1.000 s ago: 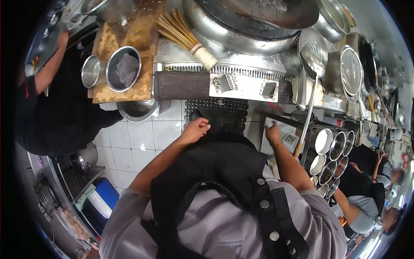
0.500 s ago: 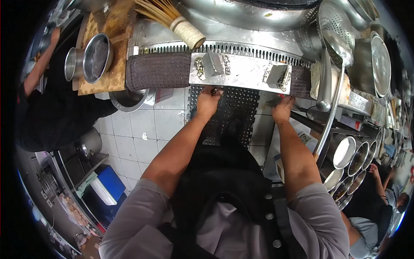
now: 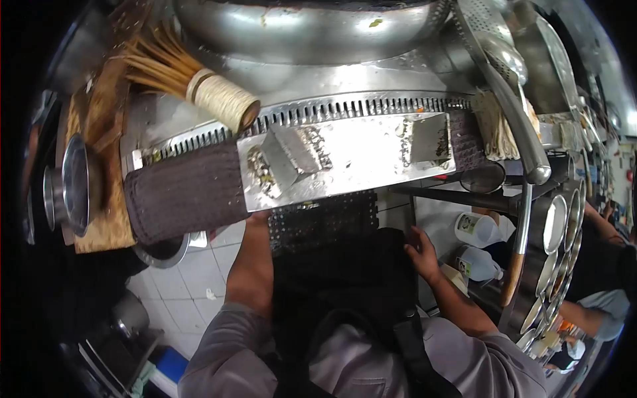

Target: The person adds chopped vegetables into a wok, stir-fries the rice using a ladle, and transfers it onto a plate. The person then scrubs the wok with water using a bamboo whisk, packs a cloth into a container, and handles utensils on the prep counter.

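My left hand (image 3: 259,217) is under the front edge of a shiny metal panel (image 3: 361,162) with two raised metal pieces; the panel hides its fingers and anything they touch. My right hand (image 3: 423,255) hangs below the counter beside my dark apron (image 3: 332,278), its fingers apart and nothing visible in it. To the left of the panel lies a dark folded towel (image 3: 186,192). Behind that towel a bamboo wok brush (image 3: 222,99) with a cord-wrapped handle rests on the steel stove top.
A large wok (image 3: 318,36) sits at the back. On the left, a metal bowl (image 3: 78,186) stands on a wooden board (image 3: 103,229). Rightward are a long wooden-ended handle (image 3: 521,232), steel containers (image 3: 556,225) and a plastic jug (image 3: 478,264). A co-worker's arm (image 3: 584,318) shows far right.
My right hand has dropped back from the counter's front edge toward my body. My left hand has gone under the panel. The view has come closer to the stove.
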`<state>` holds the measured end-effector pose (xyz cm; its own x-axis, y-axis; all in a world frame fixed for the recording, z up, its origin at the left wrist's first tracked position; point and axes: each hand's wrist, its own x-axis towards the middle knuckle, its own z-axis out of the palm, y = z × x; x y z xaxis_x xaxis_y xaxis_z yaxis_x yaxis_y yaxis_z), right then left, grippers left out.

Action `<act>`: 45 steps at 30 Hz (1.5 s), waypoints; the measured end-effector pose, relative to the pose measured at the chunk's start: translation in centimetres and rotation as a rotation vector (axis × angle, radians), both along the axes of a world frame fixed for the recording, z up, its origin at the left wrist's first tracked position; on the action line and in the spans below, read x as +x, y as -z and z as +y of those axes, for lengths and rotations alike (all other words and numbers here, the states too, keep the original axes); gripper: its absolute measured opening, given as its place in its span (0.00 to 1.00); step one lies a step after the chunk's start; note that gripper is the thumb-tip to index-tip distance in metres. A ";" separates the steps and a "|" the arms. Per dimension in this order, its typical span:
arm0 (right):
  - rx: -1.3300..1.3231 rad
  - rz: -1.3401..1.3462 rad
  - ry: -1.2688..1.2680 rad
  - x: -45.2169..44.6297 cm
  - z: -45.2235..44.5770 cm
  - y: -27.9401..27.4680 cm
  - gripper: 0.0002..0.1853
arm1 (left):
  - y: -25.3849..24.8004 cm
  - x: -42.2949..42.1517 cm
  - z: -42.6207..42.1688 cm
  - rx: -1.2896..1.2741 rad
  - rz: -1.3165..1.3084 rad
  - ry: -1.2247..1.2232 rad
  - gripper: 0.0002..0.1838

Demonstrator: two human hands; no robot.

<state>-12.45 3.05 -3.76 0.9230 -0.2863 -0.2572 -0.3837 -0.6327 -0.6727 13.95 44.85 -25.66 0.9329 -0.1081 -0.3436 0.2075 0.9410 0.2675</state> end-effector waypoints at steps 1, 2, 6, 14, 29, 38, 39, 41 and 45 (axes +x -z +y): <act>0.199 0.135 0.180 -0.8 -0.5 -0.5 0.31 | 1.0 -0.1 0.4 -0.009 -0.009 0.012 0.25; 0.405 0.265 0.359 -1.3 -1.0 -0.9 0.27 | 1.3 -0.3 0.7 0.262 -0.053 0.027 0.26; 0.782 0.103 0.647 -2.6 -3.5 -6.3 0.26 | 2.2 -0.3 0.3 1.316 -0.295 0.072 0.29; 1.078 -0.098 0.356 0.5 -4.8 -28.8 0.39 | -9.6 -6.1 2.5 0.475 0.494 0.351 0.29; 0.601 -0.316 0.317 15.4 -0.8 -47.0 0.22 | -49.3 5.8 -3.7 1.967 -0.430 0.211 0.32; 0.091 -0.271 0.067 51.8 -12.4 -42.6 0.25 | -44.7 14.9 -10.7 2.092 0.214 0.338 0.61; 0.205 -0.163 -0.046 55.6 -14.0 -42.2 0.20 | -47.8 14.1 -11.7 1.965 0.267 0.273 0.55; 0.323 -0.043 -0.181 62.1 -18.1 -40.5 0.16 | -49.5 13.2 -10.0 1.542 0.190 0.214 0.52; 1.981 -0.007 0.214 67.5 -21.2 -40.1 0.06 | -54.3 8.4 -7.0 0.938 0.203 0.059 0.45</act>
<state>55.07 -18.16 36.38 0.9209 0.2548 -0.2948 -0.3326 0.9083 -0.2536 22.33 37.85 28.67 0.8480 0.2482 -0.4682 0.3727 0.3488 0.8599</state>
